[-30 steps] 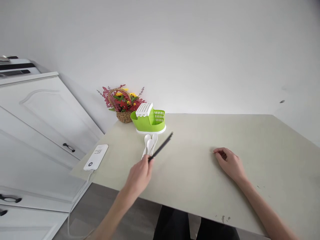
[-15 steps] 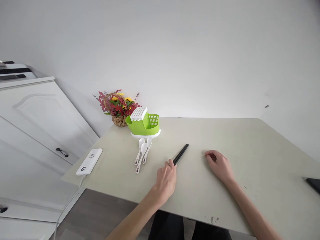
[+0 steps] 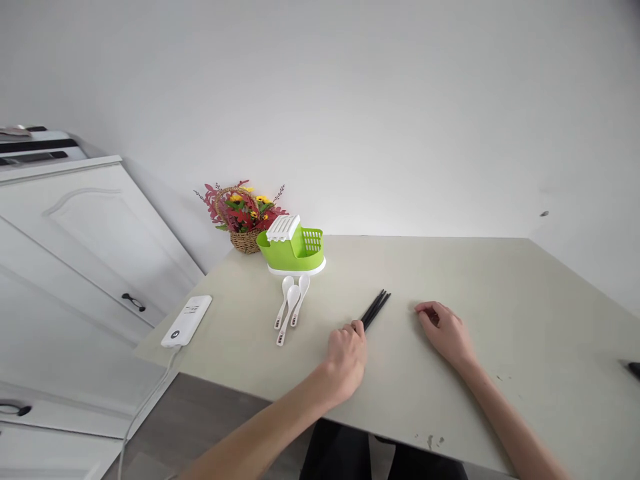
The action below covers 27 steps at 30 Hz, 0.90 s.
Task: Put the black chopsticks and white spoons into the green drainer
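My left hand [image 3: 349,357] is closed around the near ends of a bundle of black chopsticks [image 3: 377,309]. Their far tips spread slightly apart and point away from me, toward the back right. To the left of that hand lie three white spoons [image 3: 292,300], close together with their bowls at the far end. Behind the spoons stands a green plastic holder [image 3: 280,255] with a white slatted top and a white base. My right hand [image 3: 447,331] rests on the table to the right of the chopsticks, its fingers curled in and nothing visible in them.
A wicker basket of artificial flowers [image 3: 245,241] stands behind the holder. At the table's left edge lies a white power bank [image 3: 187,321] with a cable [image 3: 150,393] hanging down. A white cabinet [image 3: 90,247] is on the left, and a dark object [image 3: 634,369] at the right edge.
My left hand has shifted a little to the right with the chopsticks, whose tips are now more spread. The view has turned slightly left. My right hand stays on the table.
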### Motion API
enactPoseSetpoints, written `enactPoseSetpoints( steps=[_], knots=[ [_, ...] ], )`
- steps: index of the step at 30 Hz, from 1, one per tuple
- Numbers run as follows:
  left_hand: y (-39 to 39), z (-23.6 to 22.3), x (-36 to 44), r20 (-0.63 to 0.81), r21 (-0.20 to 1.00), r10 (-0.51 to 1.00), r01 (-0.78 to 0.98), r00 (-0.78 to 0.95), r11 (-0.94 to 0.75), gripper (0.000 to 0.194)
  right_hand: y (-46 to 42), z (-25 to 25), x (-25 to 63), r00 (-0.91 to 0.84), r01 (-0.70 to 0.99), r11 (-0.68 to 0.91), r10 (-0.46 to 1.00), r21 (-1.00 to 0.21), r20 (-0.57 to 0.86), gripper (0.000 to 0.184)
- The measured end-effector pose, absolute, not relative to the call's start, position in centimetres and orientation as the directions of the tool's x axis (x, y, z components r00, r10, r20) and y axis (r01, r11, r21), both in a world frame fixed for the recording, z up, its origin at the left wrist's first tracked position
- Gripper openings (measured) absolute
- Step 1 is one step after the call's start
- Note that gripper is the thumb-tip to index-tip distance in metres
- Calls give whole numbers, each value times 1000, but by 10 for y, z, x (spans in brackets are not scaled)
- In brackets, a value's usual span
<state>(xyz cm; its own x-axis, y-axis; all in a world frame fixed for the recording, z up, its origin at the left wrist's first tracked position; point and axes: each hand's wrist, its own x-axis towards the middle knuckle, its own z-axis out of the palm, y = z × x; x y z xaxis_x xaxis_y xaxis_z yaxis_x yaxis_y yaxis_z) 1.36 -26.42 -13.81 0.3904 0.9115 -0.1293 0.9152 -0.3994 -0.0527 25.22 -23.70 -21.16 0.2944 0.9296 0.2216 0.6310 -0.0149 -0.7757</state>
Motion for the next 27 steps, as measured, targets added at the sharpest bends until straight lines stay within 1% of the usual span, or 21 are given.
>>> enactPoseSetpoints(
  steps=[5,8,9,11,14,16,19,22,25,27],
  knots=[
    [-271,-136,12,-147,-140,910,902,389,-408,59,-237,-213,253,293,637,-13,929,-771,226,30],
    [-278,-137,6,-53,-168,915,900,400,-403,38,-238,-214,253,289,639,-7,929,-770,231,31],
    [-280,-137,2,-14,-164,914,901,406,-402,34,-238,-215,253,288,640,-6,929,-769,232,31],
    [-280,-134,-6,51,-150,911,905,408,-397,38,-238,-216,254,285,642,-6,930,-767,232,31],
    [-268,-124,-25,144,-123,922,931,359,-343,45,-238,-217,254,284,644,-8,931,-765,230,31],
    [-254,-116,-42,193,-116,933,951,304,-286,45,-237,-217,254,284,646,-11,931,-763,227,31],
    [-232,-110,-72,236,-132,955,979,180,-153,43,-237,-217,254,283,649,-14,933,-761,224,31],
    [-219,-118,-97,267,-126,959,990,91,-59,50,-237,-218,254,278,651,-6,932,-759,231,31],
    [-213,-131,-114,301,-131,952,991,55,-16,57,-237,-218,254,281,650,-4,931,-760,235,31],
    [-211,-138,-121,313,-125,949,992,37,3,58,-237,-218,253,283,649,-6,930,-761,234,31]
  ],
)
